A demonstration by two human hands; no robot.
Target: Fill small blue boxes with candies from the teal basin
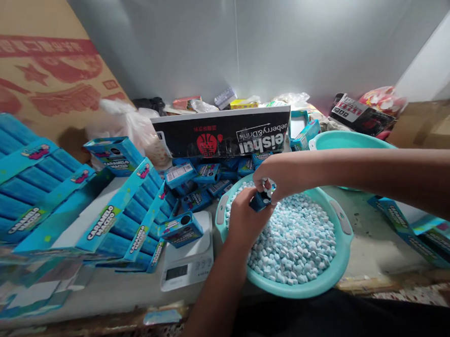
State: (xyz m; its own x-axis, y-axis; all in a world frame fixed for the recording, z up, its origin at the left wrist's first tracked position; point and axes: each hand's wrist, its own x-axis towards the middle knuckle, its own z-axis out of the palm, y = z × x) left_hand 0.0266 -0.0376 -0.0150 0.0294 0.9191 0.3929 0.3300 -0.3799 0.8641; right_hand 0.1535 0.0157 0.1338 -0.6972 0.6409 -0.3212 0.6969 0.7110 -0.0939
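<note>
With the left hand [246,217] gripping a small blue box [260,201], candies [294,238] could spill if it tilts beneath the right hand [281,176], whose hold is unclear.

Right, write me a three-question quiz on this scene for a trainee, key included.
1. Multiple choice: as pictured, where does the white scale stand relative to the turquoise basin?
A) Inside it
B) To its left
C) To its right
2. True or false: the small pieces in the basin are bright red.
3. Fill in the blank: the left hand grips a small blue ___.

Key:
1. B.
2. False; they are pale blue and white.
3. Box.
</note>
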